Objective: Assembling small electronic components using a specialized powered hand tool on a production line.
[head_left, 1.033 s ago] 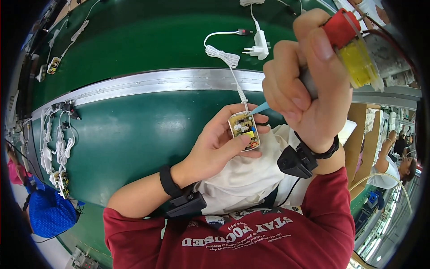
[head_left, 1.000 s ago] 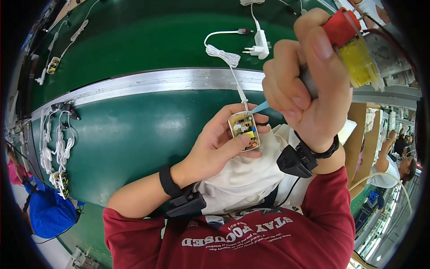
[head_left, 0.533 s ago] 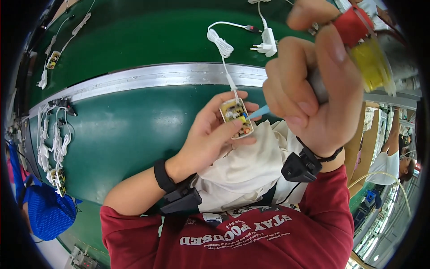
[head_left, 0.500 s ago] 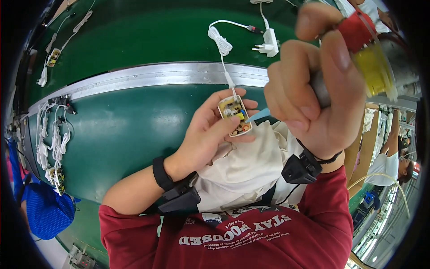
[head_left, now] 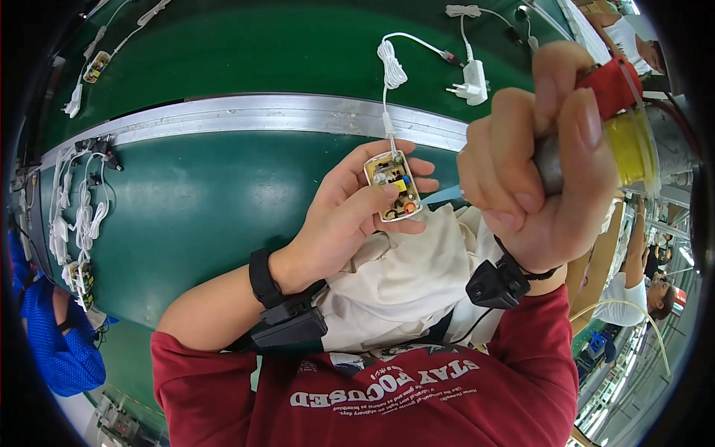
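Pale-blue tapered nozzle: moved down beside white-cased rectangular circuit board's lower right edge.
Left hand: pinching board between thumb and fingers.
Right hand: curled around grey cylindrical tool, right of board.

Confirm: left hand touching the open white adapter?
Touching: the head view shows the left hand gripping the open white adapter, thumb over its front.

White plug adapter is lying on the far green surface, past the metal rail. Open-cased unit is sitting upper left, white cable trailing off. White cable bundles are lying on the near bench's left side. Worker in blue is showing lower left, white-topped worker far right.
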### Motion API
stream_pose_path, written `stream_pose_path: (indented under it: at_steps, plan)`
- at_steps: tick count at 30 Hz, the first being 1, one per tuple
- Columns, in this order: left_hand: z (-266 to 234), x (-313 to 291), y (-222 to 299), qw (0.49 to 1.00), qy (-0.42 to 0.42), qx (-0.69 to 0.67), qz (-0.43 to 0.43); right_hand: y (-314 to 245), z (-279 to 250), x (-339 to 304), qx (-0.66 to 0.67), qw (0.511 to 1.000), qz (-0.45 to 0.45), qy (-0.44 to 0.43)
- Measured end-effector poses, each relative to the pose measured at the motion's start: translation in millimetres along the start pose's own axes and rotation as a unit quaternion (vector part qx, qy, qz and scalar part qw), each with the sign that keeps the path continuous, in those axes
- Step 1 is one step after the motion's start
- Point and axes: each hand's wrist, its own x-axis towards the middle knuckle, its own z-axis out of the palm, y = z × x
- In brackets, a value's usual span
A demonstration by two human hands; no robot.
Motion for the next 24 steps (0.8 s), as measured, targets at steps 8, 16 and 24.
stream_pose_path:
  at_steps: [8,16,24]
  plan:
    - [3.2,1.7,-2.8,0.997,-0.030,-0.075,-0.008,6.8,-3.6,-0.4,0.023,1.000,-0.018,-0.007]
    - [1.2,0.9,-3.4,0.992,-0.065,-0.110,-0.015,18.9,-16.7,4.3,0.011,0.993,-0.067,-0.095]
    - [2.1,0.1,-2.8,0.991,-0.065,-0.114,-0.014,18.1,-12.9,3.8,0.037,0.992,-0.079,-0.087]
